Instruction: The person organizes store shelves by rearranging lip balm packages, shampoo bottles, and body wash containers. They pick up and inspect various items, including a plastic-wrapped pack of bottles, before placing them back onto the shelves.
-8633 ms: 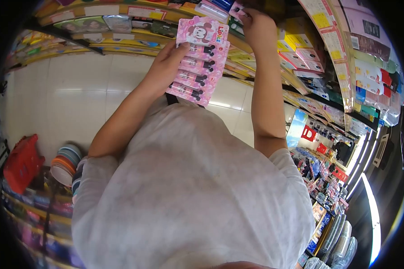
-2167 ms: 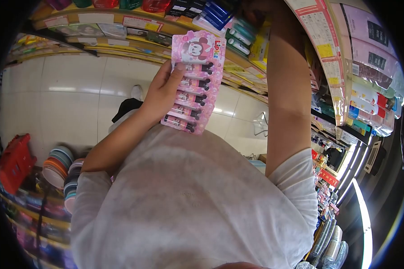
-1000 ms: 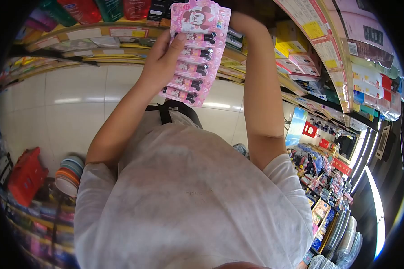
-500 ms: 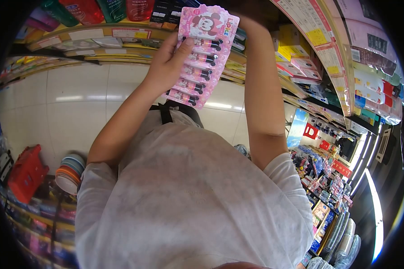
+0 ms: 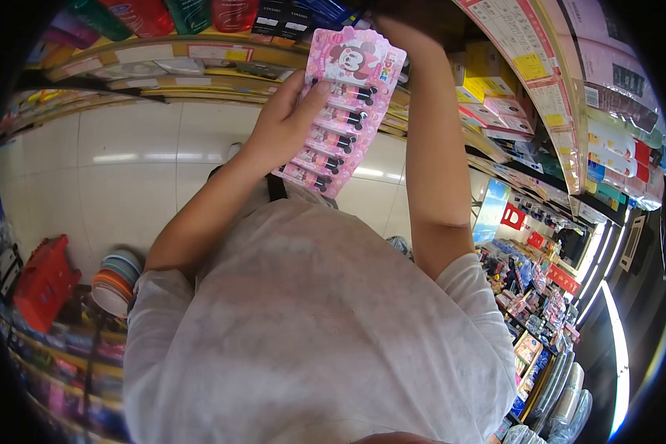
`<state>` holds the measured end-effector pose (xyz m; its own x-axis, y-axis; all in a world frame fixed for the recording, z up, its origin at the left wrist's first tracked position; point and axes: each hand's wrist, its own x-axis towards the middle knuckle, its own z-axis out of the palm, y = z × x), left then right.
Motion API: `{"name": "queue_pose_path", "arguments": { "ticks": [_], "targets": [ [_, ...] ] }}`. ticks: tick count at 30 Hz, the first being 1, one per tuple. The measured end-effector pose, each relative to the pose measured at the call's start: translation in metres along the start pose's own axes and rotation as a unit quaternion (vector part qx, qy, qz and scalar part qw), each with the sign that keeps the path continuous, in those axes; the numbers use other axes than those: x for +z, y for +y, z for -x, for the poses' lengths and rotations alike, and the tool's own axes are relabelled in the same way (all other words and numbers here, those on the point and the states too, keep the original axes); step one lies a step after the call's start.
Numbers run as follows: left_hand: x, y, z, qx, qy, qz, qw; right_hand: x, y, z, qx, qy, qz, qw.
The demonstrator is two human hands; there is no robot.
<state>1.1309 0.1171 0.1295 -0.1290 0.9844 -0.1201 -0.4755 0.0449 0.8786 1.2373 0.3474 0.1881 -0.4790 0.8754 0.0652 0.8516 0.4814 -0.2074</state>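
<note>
My left hand point(image 5: 287, 122) is closed on the left edge of a pink LipIce card of lip balms point(image 5: 357, 63), its thumb lying across the front. The card has a cartoon mouse at the top and a column of several small tubes with black mouse-ear shapes below. It is held tilted above the floor, in front of my body. My right hand point(image 5: 401, 31) reaches into the dark shelf space just beyond the card's upper right corner. Its fingers are lost in shadow, so what they touch does not show.
Red and green bottles point(image 5: 189, 15) and black boxes point(image 5: 281, 21) line the shelf ahead. Yellow boxes point(image 5: 488, 74) stand on the right shelf, under a price-tag rail point(image 5: 522, 44). A red plastic stool point(image 5: 46, 285) and stacked bowls point(image 5: 115, 285) are at lower left.
My left hand has brought the lip balm card a little closer to my body and slightly to the right. My right arm stays reaching into the shelf, almost unmoved.
</note>
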Motion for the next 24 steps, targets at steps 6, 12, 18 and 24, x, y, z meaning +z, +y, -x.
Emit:
{"name": "queue_pose_path", "arguments": {
  "ticks": [6, 12, 18, 24],
  "targets": [
    [-0.009, -0.009, 0.012, -0.016, 0.004, -0.013, 1.0, -0.009, -0.013, 0.021, -0.123, 0.14, 0.037, 0.982],
    [-0.01, -0.01, 0.027, -0.034, 0.005, -0.012, 0.999, -0.023, -0.02, 0.028, -0.296, -0.021, -0.088, 0.951],
    [-0.017, -0.015, 0.034, -0.033, -0.001, 0.002, 0.999, -0.008, -0.015, 0.026, -0.367, -0.065, -0.113, 0.921],
    [-0.018, -0.012, 0.034, -0.022, 0.004, -0.007, 1.0, -0.021, -0.016, 0.035, -0.22, -0.113, -0.103, 0.963]
  ]
}}
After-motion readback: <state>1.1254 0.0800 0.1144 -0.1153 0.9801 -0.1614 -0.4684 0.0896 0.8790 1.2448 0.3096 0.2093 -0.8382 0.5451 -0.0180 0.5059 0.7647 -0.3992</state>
